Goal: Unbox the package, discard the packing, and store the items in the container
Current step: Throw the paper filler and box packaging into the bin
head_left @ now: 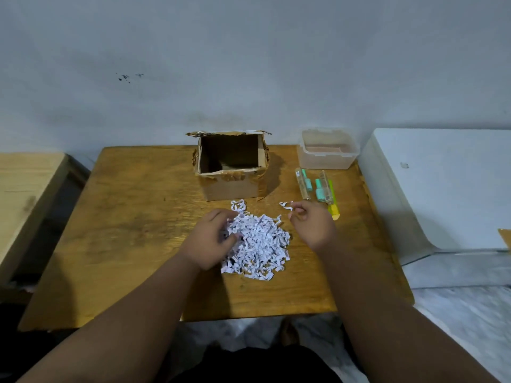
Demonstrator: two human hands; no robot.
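Mid-table, left grip clutches shredded paper; right grip pinches a strip.

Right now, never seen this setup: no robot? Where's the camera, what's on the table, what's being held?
No machine here. One camera worn on a person's head looks down at their two bare hands. On the wooden table stand an open cardboard box and a clear plastic container, with small green packaged items lying just in front of the container. The left hand digs into a pile of shredded paper, fingers curled in it. The right hand pinches one loose paper strip beside the pile.
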